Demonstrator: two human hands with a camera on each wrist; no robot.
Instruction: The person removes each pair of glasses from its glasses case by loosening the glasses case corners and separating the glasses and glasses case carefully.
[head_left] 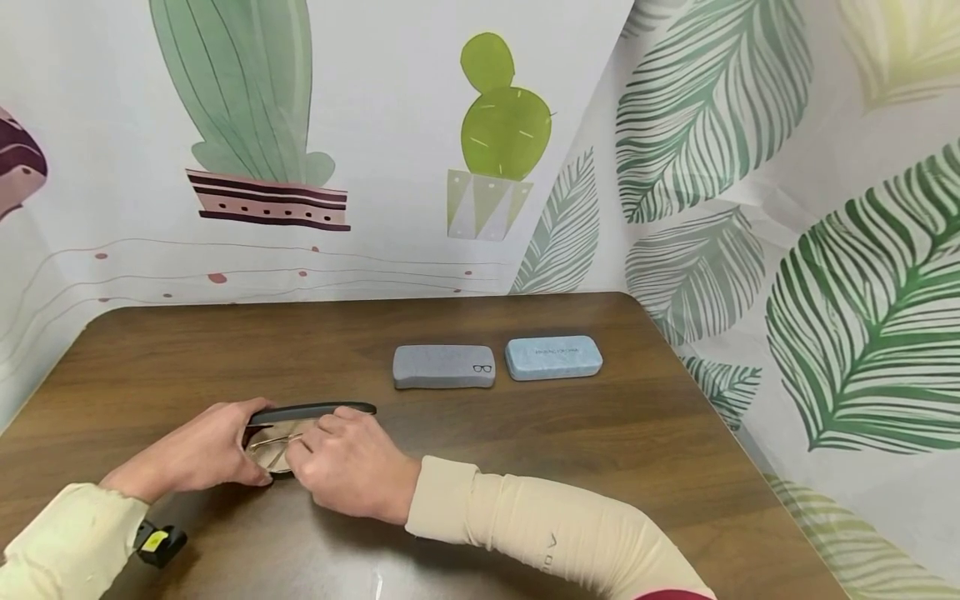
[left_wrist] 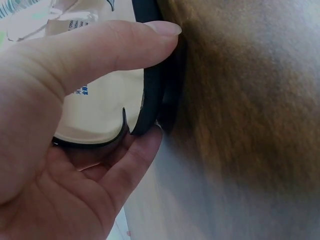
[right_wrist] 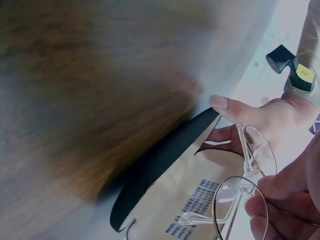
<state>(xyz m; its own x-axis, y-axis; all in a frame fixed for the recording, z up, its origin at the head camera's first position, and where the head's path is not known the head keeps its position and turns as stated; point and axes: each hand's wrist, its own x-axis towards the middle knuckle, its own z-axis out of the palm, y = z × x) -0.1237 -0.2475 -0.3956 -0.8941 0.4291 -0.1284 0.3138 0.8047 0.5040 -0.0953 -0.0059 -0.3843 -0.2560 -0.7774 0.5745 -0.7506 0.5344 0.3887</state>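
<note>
Here the right hand [head_left: 348, 467] pinches glasses [right_wrist: 235, 202] — likely light, fragile, best held by the rims [right_wrist: 214, 207] — left hand [head_left: 213, 450] gripping the case [head_left: 311, 411] at nine o'clock.

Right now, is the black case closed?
No: in the right wrist view, the black case in the left hand is open, its pale printed lining showing behind the glasses.
</note>
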